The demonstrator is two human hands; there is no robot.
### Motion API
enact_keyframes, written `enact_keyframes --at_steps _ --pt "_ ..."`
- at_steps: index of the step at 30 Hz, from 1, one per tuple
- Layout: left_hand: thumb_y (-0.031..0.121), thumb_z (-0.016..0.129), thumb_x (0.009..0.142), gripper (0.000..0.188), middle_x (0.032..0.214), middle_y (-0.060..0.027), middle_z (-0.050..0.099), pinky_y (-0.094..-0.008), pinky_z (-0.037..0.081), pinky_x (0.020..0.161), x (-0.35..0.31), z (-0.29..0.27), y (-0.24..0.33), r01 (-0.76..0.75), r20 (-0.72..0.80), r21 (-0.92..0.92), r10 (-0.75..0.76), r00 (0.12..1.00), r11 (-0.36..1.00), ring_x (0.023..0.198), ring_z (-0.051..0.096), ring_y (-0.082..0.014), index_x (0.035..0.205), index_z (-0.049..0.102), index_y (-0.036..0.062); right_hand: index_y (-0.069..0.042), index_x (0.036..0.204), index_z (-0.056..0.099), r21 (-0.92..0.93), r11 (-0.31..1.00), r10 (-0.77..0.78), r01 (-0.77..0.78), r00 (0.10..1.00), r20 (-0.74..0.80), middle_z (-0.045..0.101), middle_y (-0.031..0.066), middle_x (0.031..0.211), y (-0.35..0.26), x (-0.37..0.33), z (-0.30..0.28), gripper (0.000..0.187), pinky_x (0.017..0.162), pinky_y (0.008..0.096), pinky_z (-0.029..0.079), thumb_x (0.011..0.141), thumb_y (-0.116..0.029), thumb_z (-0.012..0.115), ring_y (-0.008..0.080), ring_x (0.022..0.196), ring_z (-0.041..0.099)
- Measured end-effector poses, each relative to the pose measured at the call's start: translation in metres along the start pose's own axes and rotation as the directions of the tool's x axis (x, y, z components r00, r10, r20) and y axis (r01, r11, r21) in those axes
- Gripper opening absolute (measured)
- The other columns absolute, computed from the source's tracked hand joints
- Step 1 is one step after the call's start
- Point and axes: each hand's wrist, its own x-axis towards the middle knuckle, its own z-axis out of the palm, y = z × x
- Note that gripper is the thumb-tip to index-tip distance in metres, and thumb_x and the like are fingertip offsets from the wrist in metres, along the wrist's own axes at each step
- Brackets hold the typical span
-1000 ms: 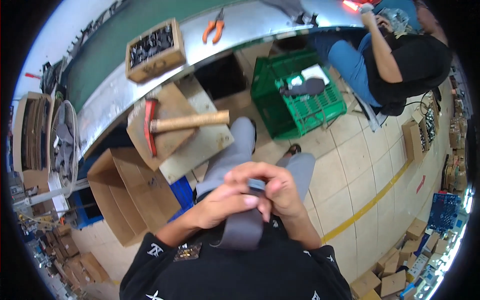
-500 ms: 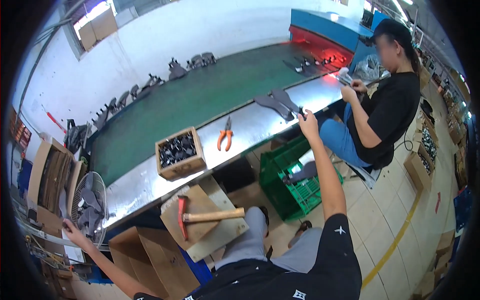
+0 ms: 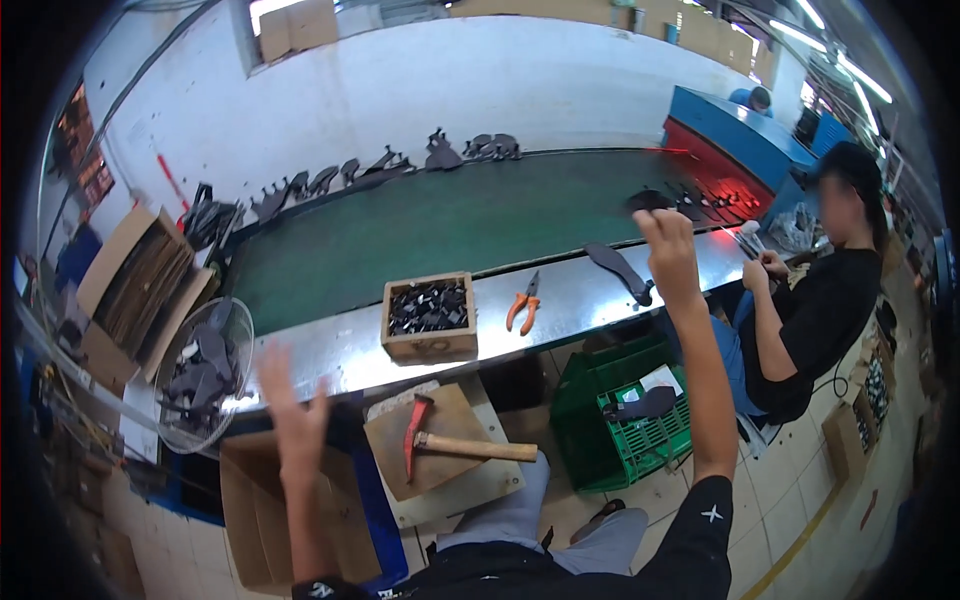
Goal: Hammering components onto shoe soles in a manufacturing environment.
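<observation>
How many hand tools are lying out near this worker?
2 that I can make out: orange-handled pliers on the metal ledge beside the wooden box, and a red-headed hammer on the board above the knees. Others may be hidden.

The left hand is motion-blurred, so its fingers cannot be told apart. The dark piece pinched in the right hand is too small to identify. The small black parts in the wooden box (near belt edge) cannot be distinguished individually.

Single head view: looks down and forward from above the seated person, facing the conveyor, moderately near.
</observation>
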Motion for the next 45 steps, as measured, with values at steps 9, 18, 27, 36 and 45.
enact_keyframes --at_steps 9,18,27,36,45 --pt "0.007 0.075 0.08 0.062 0.121 -0.0168 0.066 -0.0342 0.053 0.09 -0.023 -0.042 0.104 0.197 0.493 -0.729 0.303 0.815 0.656 0.102 0.068 -0.0251 0.137 0.05 0.0021 -0.014 0.131 0.058 0.681 0.651 -0.429 0.336 0.903 -0.035 0.061 0.0075 0.119 -0.238 0.02 -0.11 0.051 0.093 0.0384 0.05 0.083 -0.022 0.071 0.025 0.103 0.063" --pt "0.023 0.065 0.098 0.044 0.116 -0.0091 0.059 -0.0286 0.045 0.095 -0.09 -0.003 0.069 0.421 0.482 -0.764 -0.001 0.876 0.489 0.103 0.06 -0.0182 0.136 0.054 0.0036 -0.004 0.123 0.051 0.469 0.754 -0.128 -0.46 0.597 0.792 0.067 0.0163 0.083 -0.277 -0.172 -0.055 0.049 0.062 0.0483 0.055 0.08 -0.016 0.069 0.0395 0.074 0.068" --pt "0.058 0.072 0.08 0.096 0.146 -0.0243 0.041 -0.05 0.026 0.113 -0.06 0.134 0.034 0.258 0.253 -0.42 -0.16 0.954 0.87 0.138 0.037 -0.0396 0.146 0.036 -0.0026 -0.006 0.114 0.063 0.354 0.399 0.379 -0.846 0.504 0.776 0.059 0.0048 0.061 -0.238 -0.239 -0.159 0.028 0.048 0.0281 0.045 0.086 -0.008 0.065 0.0171 0.047 0.054" --pt "0.002 0.062 0.079 0.024 0.105 -0.0054 0.065 -0.0393 0.053 0.084 0.106 0.224 0.018 -0.55 0.254 -0.149 0.569 0.782 0.822 0.103 0.062 -0.0278 0.098 0.074 0.0096 -0.004 0.097 0.055 0.53 -0.636 0.637 -0.561 0.005 0.771 0.029 -0.0037 0.053 -0.216 -0.186 -0.199 0.015 0.032 0.0254 0.03 0.102 -0.018 0.055 0.0065 0.036 0.03" --pt "0.007 0.064 0.077 0.017 0.099 -0.0033 0.063 -0.0355 0.055 0.076 0.117 0.231 0.011 -0.88 0.41 -0.029 0.808 0.423 0.475 0.095 0.065 -0.0227 0.091 0.072 0.0129 0.002 0.094 0.058 0.452 -0.604 0.537 -0.656 0.083 0.84 0.034 -0.0035 0.052 -0.236 -0.174 -0.173 0.017 0.033 0.0244 0.03 0.099 -0.015 0.059 0.0064 0.035 0.033"
